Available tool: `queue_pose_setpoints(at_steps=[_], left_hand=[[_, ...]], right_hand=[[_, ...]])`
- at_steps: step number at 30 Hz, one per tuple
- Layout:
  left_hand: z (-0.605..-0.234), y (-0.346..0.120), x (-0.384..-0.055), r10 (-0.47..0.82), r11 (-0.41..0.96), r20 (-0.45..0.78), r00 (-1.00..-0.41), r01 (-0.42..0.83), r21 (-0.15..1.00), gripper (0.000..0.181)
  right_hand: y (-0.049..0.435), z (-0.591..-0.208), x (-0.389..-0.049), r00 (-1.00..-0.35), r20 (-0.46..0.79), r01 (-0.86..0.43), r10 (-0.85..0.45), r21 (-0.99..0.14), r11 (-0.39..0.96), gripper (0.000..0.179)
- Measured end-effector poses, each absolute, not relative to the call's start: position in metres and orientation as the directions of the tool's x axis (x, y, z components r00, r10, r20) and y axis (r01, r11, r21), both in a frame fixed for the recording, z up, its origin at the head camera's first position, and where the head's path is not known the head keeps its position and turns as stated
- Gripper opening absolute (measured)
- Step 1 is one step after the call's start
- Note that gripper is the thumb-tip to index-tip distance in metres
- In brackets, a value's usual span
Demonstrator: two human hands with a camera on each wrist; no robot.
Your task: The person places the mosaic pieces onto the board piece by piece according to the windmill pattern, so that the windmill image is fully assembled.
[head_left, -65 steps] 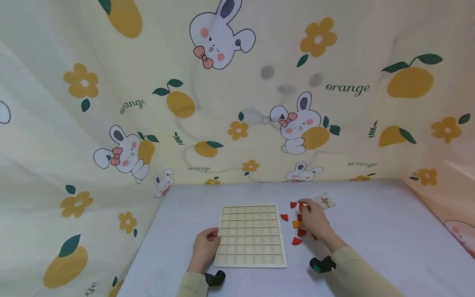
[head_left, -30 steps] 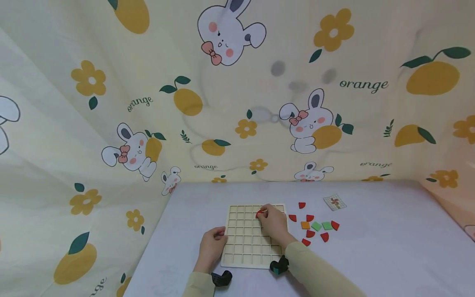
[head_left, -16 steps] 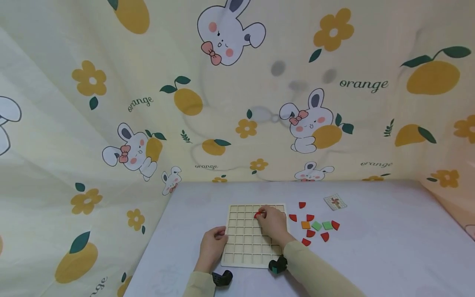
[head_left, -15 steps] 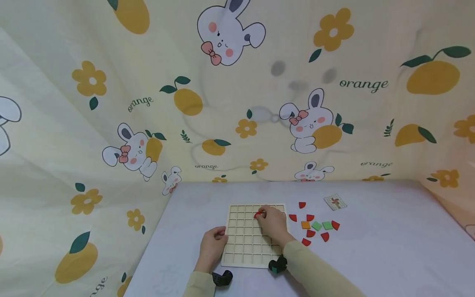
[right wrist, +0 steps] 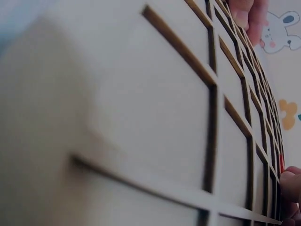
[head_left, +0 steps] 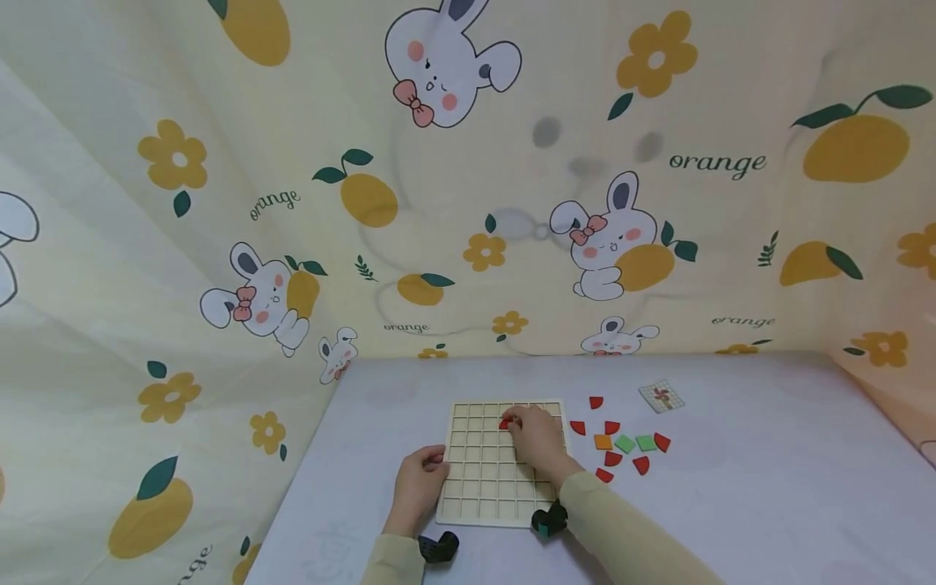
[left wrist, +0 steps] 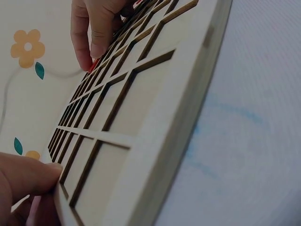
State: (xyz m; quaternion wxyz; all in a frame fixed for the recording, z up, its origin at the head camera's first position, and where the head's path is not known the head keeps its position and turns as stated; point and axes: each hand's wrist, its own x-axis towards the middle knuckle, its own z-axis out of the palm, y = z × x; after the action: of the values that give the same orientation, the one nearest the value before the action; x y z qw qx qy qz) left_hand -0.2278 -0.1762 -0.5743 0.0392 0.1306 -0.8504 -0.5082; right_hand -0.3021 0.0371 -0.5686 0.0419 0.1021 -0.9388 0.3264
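Note:
A pale wooden board [head_left: 478, 486] with a raised square grid lies flat on the table. My left hand [head_left: 418, 489] grips its left edge, the thumb at the rim in the left wrist view. Over the upper part of the grid, my right hand [head_left: 539, 443] pinches a small red quarter-circle tile [head_left: 504, 424] between thumb and fingers. In the left wrist view the red tile [left wrist: 93, 65] sits low at the grid bars under the fingertips. Only a sliver of the red tile [right wrist: 281, 162] shows in the right wrist view, beside the thumb.
To the right of the board lie several red quarter-circle tiles [head_left: 641, 465], an orange square tile [head_left: 603, 442] and two green tiles [head_left: 625, 444]. Behind them is a small pattern card [head_left: 661, 396]. A printed curtain [head_left: 439, 203] encloses the table [head_left: 731, 504] at the back and sides.
My right hand has carried a red tile leftward from the loose pieces onto the grid, and has barely moved over the last second. The left hand stays at the board's edge.

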Motion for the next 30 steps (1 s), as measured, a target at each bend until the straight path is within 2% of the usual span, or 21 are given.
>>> queue_pose_setpoints(at_steps=[10, 18, 30], left_hand=[[-0.577, -0.172, -0.227, -0.252, 0.434, -0.073, -0.965, -0.18, 0.883, 0.028], [-0.577, -0.177, -0.227, -0.254, 0.455, -0.057, -0.966, -0.172, 0.874, 0.028], [-0.575, -0.178, -0.226, -0.24, 0.456, -0.045, -0.97, -0.154, 0.877, 0.029]], right_hand=[[0.046, -0.571, -0.303, -0.975, 0.118, -0.224, -0.19, -0.583, 0.781, 0.016], [0.076, -0.554, -0.292, -0.983, 0.037, -0.137, -0.18, -0.797, 0.588, 0.029], [0.166, -0.531, -0.265, -0.995, 0.019, -0.078, -0.094, -0.734, 0.674, 0.04]])
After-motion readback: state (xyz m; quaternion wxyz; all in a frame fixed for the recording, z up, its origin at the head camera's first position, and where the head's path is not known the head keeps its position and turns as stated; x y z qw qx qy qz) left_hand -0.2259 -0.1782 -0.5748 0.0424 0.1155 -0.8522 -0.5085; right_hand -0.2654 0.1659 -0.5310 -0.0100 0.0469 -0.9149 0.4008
